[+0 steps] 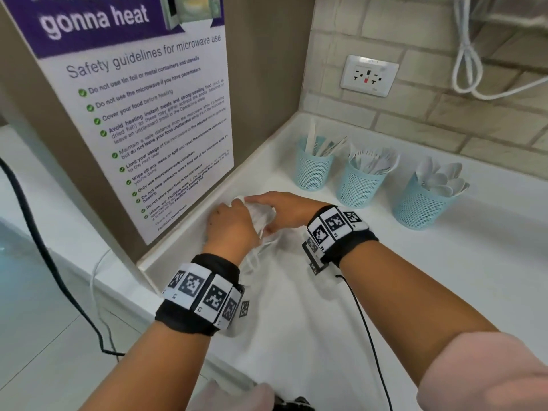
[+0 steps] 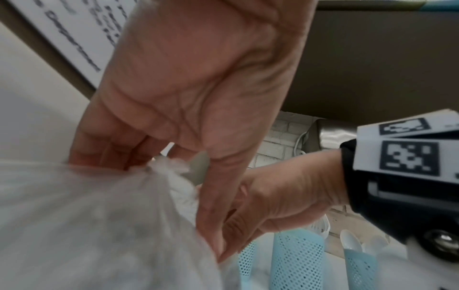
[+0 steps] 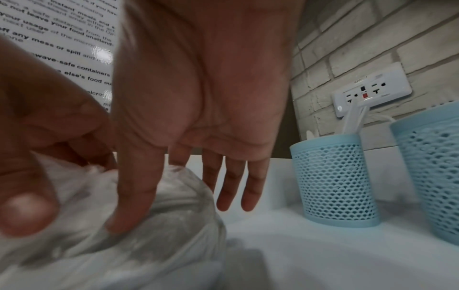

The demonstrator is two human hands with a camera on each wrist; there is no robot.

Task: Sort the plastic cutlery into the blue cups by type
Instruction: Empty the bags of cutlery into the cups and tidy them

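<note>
Both forearms, in black marker bands [image 1: 204,292], reach over a smooth white counter [image 1: 385,277], which is hemmed by a poster panel [image 1: 148,114] on the left and a brick-tiled wall [image 1: 444,120] behind, with bare surface to the right. Close to the panel, the left hand [image 1: 231,223] clenches the gathered neck of a crinkled, cloudy plastic bag [image 3: 174,206]. The right hand [image 1: 284,209] pinches it between thumb and forefinger, other fingers straight. Three blue mesh cups [image 1: 358,185] line the wall, apart from the bag, holding white knives [image 1: 311,137], forks [image 1: 373,163] and spoons [image 1: 441,176].

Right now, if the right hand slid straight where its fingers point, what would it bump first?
The plastic bag that the right hand holds; just beyond it, probably the left hand.
</note>
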